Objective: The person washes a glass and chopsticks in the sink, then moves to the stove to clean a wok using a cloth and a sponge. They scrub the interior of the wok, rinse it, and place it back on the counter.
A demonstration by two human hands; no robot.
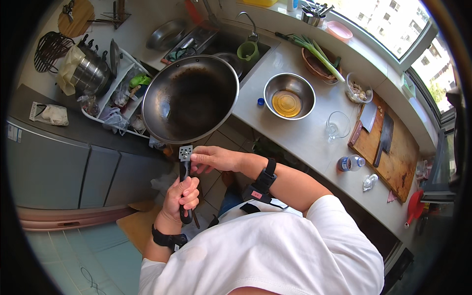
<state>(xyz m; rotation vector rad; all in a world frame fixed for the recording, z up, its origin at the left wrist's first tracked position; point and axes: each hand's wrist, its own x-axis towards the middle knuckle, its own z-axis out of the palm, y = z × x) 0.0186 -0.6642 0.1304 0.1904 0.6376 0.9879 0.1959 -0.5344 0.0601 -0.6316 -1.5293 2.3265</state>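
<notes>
A large dark metal wok [191,99] hangs tilted in front of me, its inside facing up and browned near the rim. Just below its near rim is the perforated metal bracket [185,152] of a black handle [185,214]. My left hand [183,197] is closed around this handle. Beside the bracket is my right hand [208,158], thumb at the bracket's edge and fingers partly curled; whether it grips anything is unclear. The join between bracket and wok cannot be made out.
Right counter: steel bowl [308,105] with yellow liquid, blue cap [261,101], glass cup [338,125], plastic bottle [348,163], basket with leeks [313,70], two cleavers on a cutting board [398,155]. The sink [221,42] lies beyond the wok, a white rack [107,96] left.
</notes>
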